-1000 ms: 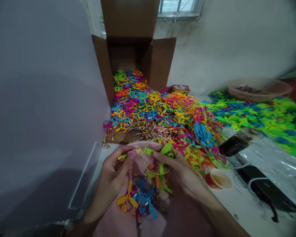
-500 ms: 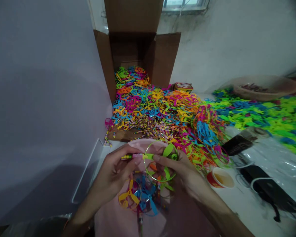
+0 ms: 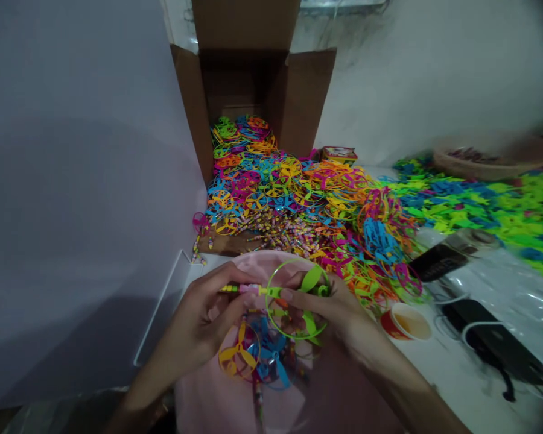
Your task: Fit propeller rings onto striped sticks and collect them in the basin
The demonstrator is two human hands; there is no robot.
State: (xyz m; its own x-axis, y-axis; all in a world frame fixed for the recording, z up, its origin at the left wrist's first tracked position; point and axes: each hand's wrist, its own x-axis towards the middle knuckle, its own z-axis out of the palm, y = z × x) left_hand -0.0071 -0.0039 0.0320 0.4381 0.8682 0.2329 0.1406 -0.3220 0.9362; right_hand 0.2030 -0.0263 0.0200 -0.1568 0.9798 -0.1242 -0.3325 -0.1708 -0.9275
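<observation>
My left hand (image 3: 212, 313) pinches a thin, striped multicoloured stick (image 3: 248, 289) that lies level above a pink tub (image 3: 262, 260). In my right hand (image 3: 335, 307) is a green ring propeller (image 3: 311, 278) with leaf-like blades, gripped near a green piece at the stick's right end. Other small parts by the right fingers are partly hidden. Below the hands, inside the tub, lie a yellow propeller (image 3: 239, 357) and a blue propeller (image 3: 274, 355), with striped sticks around them.
A cardboard box (image 3: 310, 96) stands behind a heap of coloured propellers (image 3: 289, 175). Striped sticks (image 3: 276, 232) lie in front. To the right are a paper cup (image 3: 407, 321), a bottle (image 3: 452, 256), a black device (image 3: 498, 343), green and blue pieces (image 3: 489, 205) and a bowl (image 3: 493, 166).
The green propeller has shifted slightly right and down, and more of the pale joint between stick and green piece shows. Both hands keep their grips. The camera view has shifted a little.
</observation>
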